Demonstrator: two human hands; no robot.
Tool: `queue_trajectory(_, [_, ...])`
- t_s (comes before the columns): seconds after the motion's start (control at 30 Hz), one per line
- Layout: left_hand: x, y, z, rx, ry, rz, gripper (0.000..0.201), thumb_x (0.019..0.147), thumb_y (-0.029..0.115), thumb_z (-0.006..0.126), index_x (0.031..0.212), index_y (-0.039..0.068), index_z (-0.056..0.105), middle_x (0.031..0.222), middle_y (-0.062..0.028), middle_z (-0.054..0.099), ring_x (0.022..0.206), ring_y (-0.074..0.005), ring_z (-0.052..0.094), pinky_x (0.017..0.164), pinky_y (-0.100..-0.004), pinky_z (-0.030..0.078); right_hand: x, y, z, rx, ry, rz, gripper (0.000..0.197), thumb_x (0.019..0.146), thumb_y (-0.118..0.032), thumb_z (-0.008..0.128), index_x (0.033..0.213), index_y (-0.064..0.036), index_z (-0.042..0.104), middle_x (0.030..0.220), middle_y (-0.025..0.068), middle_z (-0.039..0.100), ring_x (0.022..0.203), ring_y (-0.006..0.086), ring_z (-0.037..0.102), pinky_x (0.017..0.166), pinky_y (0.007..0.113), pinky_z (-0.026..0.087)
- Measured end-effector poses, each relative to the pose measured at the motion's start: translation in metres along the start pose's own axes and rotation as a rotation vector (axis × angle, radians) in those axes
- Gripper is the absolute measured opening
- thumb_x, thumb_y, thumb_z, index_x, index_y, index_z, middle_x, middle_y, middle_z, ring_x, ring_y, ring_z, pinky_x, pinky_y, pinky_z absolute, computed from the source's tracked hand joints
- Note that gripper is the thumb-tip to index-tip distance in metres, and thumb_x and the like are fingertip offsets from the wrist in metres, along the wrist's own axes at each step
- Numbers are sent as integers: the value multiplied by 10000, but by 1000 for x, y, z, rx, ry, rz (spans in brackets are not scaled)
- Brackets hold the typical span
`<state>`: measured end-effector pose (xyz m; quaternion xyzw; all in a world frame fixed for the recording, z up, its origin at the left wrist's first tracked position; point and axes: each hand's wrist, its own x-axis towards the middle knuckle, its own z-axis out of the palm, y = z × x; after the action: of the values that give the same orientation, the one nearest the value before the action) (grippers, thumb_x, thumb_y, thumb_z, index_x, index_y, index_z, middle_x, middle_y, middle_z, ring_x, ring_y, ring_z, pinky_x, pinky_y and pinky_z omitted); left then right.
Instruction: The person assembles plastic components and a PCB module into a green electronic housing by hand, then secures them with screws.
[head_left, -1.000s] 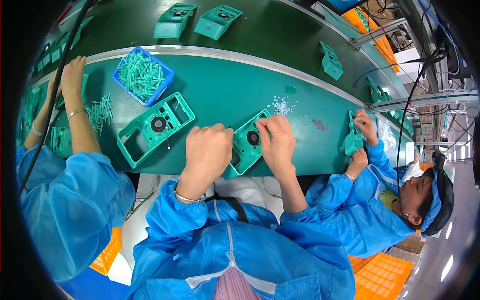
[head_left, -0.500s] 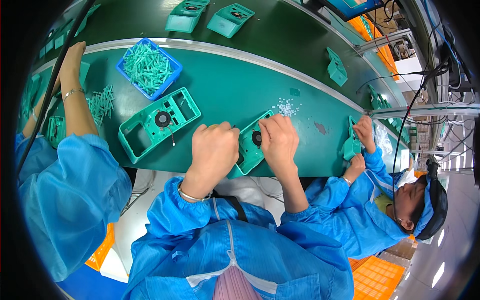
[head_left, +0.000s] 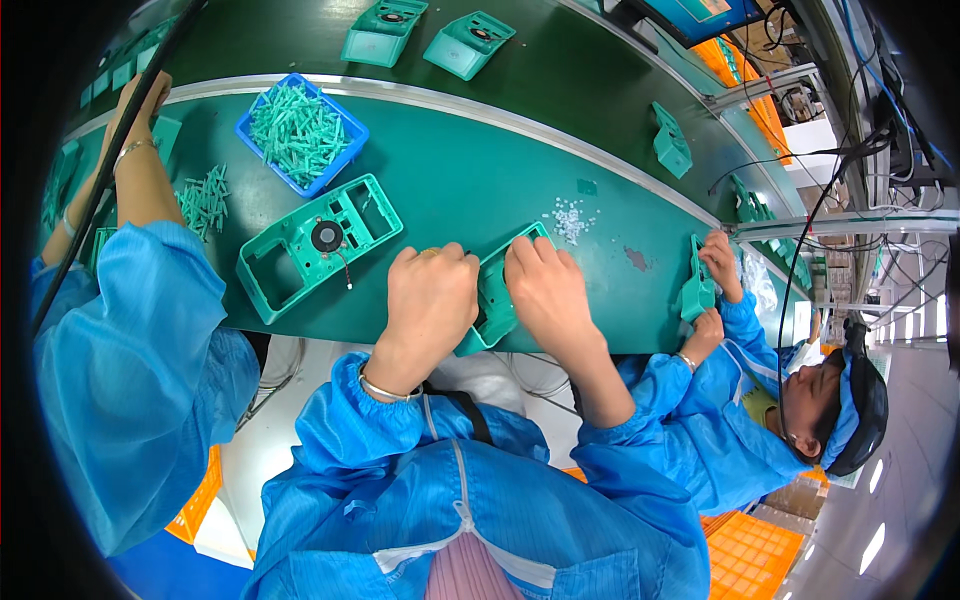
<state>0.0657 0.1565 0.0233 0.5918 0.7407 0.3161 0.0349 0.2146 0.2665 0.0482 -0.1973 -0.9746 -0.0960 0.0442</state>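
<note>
A green plastic housing [head_left: 494, 298] lies tilted on the bench between my hands. Against its left side is my left hand [head_left: 432, 297], closed, with the fingertips turned down out of sight. My right hand [head_left: 550, 297] is curled over the upper right part of the housing and covers its round black fan. What either hand has between its fingers is hidden. To the left rests a second green housing [head_left: 283, 262], with a black fan [head_left: 327, 236] and a short cable in it. My hands do not touch that one.
Behind the second housing stands a blue bin [head_left: 343, 160] full of green plastic strips. Small white pieces [head_left: 572, 220] lie scattered beyond my right hand. Co-workers sit at both sides; the right one's hands [head_left: 719, 262] hold another housing [head_left: 697, 285]. Further housings [head_left: 468, 45] stand across the rail.
My right hand has shifted left and turned over the housing, so the fan that showed before is covered. My left hand has stayed in place. The left co-worker's arm has moved.
</note>
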Motion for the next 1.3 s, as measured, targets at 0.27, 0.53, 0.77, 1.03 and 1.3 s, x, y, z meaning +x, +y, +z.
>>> queue_trajectory(0.27, [0, 3, 1, 14, -30, -9, 98, 863, 81, 679, 767, 70, 696, 771, -108, 665, 699, -315, 685, 656, -445, 455, -43, 40, -10, 747, 311, 357, 357, 933, 32, 673, 1274, -56, 730, 1056, 152, 691, 887, 322, 675, 746, 379, 544])
queue_trajectory(0.53, [-12, 4, 1, -42, 56, -94, 63, 882, 86, 693, 872, 39, 734, 807, -112, 688, 671, -346, 682, 609, -464, 506, -57, -81, -43, 688, 221, 235, 398, 800, -137, 862, 1146, -21, 704, 1053, 134, 703, 877, 318, 712, 716, 419, 575])
queue_trajectory(0.77, [-20, 15, -22, -402, 296, -85, 265, 899, 89, 770, 1151, 5, 757, 1065, -123, 729, 678, -295, 702, 649, -383, 558, -51, -39, -27, 623, 181, 289, 353, 792, -117, 848, 1077, -16, 666, 966, 168, 652, 849, 378, 683, 709, 457, 547])
queue_trajectory(1.03, [-56, -30, -42, -151, 482, 54, 294, 789, -27, 809, 1070, 56, 781, 1054, -82, 723, 809, -250, 672, 707, -370, 506, 73, 185, 5, 635, 248, 381, 347, 769, -8, 831, 1051, 35, 634, 857, 144, 636, 720, 204, 534, 681, 368, 475])
queue_trajectory(1.3, [-83, -50, -93, 178, 334, -336, 333, 805, 36, 836, 1127, 54, 753, 1148, -78, 706, 1132, -343, 627, 1007, -451, 468, 153, 293, 82, 669, 68, 337, 270, 796, 4, 801, 1018, 17, 648, 905, 142, 671, 864, 244, 626, 821, 384, 494])
